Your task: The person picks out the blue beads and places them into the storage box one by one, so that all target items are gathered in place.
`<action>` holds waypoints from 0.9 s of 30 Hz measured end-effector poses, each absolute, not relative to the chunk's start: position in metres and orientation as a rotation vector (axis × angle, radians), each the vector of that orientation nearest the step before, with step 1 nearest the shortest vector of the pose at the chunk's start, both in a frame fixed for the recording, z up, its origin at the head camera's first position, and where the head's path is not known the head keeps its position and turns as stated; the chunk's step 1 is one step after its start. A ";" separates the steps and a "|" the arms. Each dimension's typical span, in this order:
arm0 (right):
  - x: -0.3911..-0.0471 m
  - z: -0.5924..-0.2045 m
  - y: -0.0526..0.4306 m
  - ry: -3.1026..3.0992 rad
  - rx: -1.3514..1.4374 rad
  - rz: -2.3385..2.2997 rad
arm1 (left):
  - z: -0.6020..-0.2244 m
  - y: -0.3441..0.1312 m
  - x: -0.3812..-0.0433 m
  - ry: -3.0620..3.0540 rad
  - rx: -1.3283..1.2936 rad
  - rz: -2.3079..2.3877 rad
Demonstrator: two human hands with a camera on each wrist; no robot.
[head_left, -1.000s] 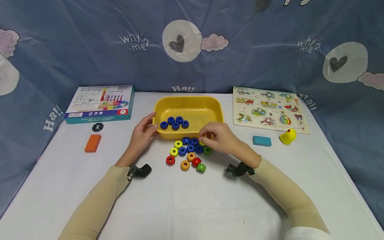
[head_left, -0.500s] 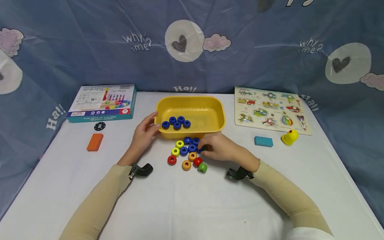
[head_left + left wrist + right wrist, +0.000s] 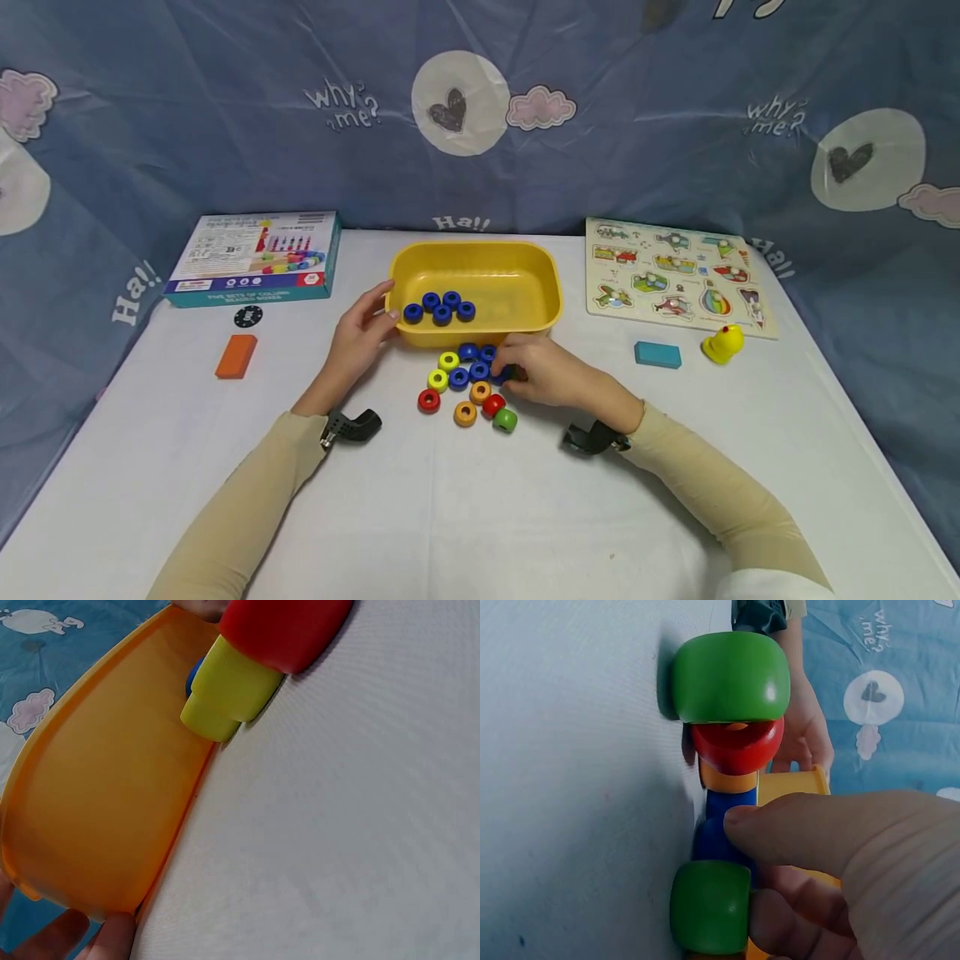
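My left hand point(image 3: 360, 332) touches the left end of the yellow tray point(image 3: 517, 327), fingertips and thumb against its outer wall. Several blue beads point(image 3: 442, 315) sit inside the tray at the left. In front of it my right hand point(image 3: 551, 369) reaches into a cluster of loose beads. Thumb and fingers pinch a blue bead point(image 3: 711, 838), partly hidden by the thumb. A green bead point(image 3: 711, 907) lies against a lower finger of that hand. Other beads nearby are yellow point(image 3: 437, 380), red point(image 3: 429, 401), orange point(image 3: 465, 414) and green point(image 3: 505, 420).
A boxed toy set point(image 3: 255, 258) lies at the back left, with a black chip point(image 3: 248, 316) and an orange block point(image 3: 236, 357) in front. To the right are a puzzle board point(image 3: 678, 279), a blue block point(image 3: 657, 354) and a yellow toy duck point(image 3: 723, 344).
My right hand has come down slightly from the tray's front edge to the blue bead and covers the nearby yellow and green beads. The left hand stays at the tray's end.
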State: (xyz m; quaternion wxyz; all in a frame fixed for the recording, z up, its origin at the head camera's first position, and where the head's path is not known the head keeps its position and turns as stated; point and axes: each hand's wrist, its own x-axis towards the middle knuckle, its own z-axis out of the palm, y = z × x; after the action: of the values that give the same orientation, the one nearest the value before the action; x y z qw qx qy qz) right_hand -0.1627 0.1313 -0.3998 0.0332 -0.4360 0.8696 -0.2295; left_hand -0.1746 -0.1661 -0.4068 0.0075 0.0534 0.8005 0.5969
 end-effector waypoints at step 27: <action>-0.163 -0.403 0.131 2.679 -1.356 -0.661 | -0.407 -0.166 -0.174 2.514 0.164 1.850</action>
State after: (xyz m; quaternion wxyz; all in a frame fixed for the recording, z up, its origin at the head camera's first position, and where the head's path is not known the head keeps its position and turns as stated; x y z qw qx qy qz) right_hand -0.1629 0.1310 -0.4028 0.0338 -0.4407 0.8709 -0.2150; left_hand -0.1744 -0.1657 -0.4074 0.0082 0.0525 0.8043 0.5919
